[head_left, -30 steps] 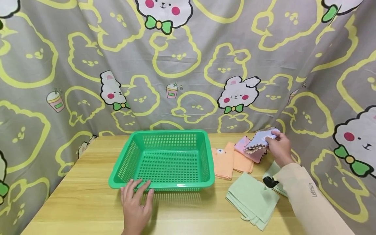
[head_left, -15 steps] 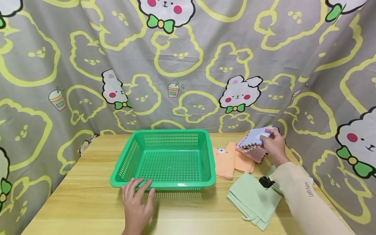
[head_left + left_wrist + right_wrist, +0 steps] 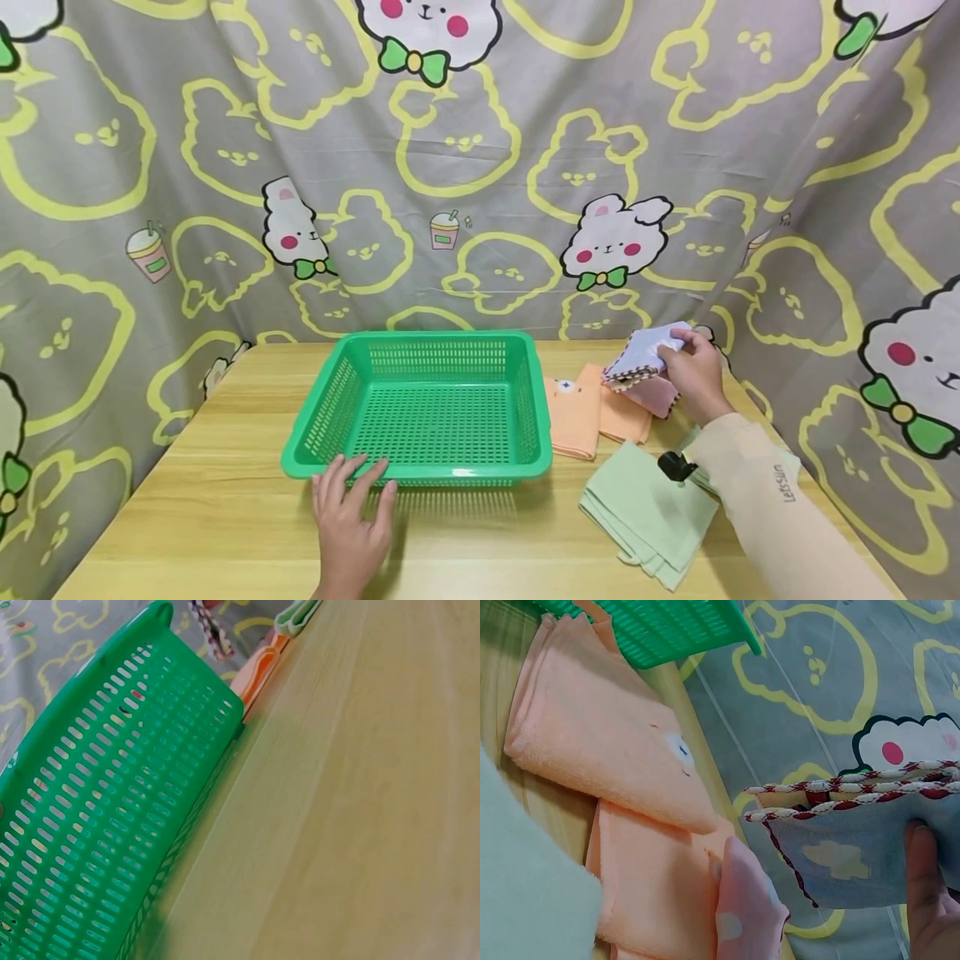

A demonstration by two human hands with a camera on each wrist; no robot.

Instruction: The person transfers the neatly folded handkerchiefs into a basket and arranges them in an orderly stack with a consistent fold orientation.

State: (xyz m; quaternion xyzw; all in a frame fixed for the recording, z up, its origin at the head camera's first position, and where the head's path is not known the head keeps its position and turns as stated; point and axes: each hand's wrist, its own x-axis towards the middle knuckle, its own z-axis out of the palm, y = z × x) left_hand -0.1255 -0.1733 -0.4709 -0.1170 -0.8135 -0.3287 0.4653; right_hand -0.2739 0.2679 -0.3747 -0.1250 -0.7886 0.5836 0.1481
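Observation:
My right hand (image 3: 693,375) pinches a folded pale blue cloth with red-stitched edging (image 3: 641,360) and holds it lifted above a pink cloth (image 3: 654,398) at the table's far right. In the right wrist view the blue cloth (image 3: 855,847) hangs in the air with a fingertip (image 3: 926,877) on it. My left hand (image 3: 351,517) lies flat with straight fingers on the table, its fingertips against the near rim of an empty green basket (image 3: 420,475). The left wrist view shows only the basket's slotted wall (image 3: 112,810) and bare wood.
Two folded orange cloths (image 3: 596,412) lie right of the basket, seen close up as orange cloths (image 3: 607,757) in the right wrist view. A folded pale green cloth (image 3: 645,512) lies nearer, by my right sleeve. A cartoon-print curtain (image 3: 480,167) encloses the wooden table (image 3: 225,517).
My right hand has carried the blue cloth a little to the left and up off the pink cloth. The left hand has stayed by the basket.

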